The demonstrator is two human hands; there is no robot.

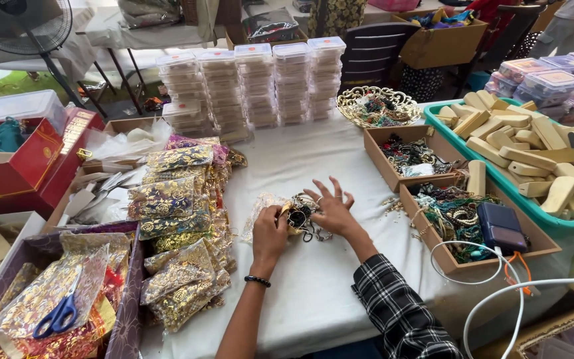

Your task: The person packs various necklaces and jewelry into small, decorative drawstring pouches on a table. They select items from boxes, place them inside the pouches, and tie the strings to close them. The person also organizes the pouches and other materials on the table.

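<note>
Bracelets, a small tangle of dark beads and metal rings, sit mid-table on the white cloth, right between both hands. Going left to right: a purple box at the near left corner holds sheer, gold-printed pouches with blue-handled scissors lying on top. Beside it, more of those shimmery gold pouches are stacked in a long, slumping pile. Now the left hand, black band at the wrist, is curled closed around a crinkly clear pouch and the edge of the bead tangle. The right hand, in a black-and-white checked sleeve, rests on the bracelets with fingers fanned wide, gripping nothing that I can see. Behind, clear plastic tubs rise in neat towers. Further right, two shallow cardboard trays brim with mixed beadwork, a dark blue power bank perched on the nearer one with white cable trailing. Far right, a green tray is heaped with smooth, pale wooden blocks.
</note>
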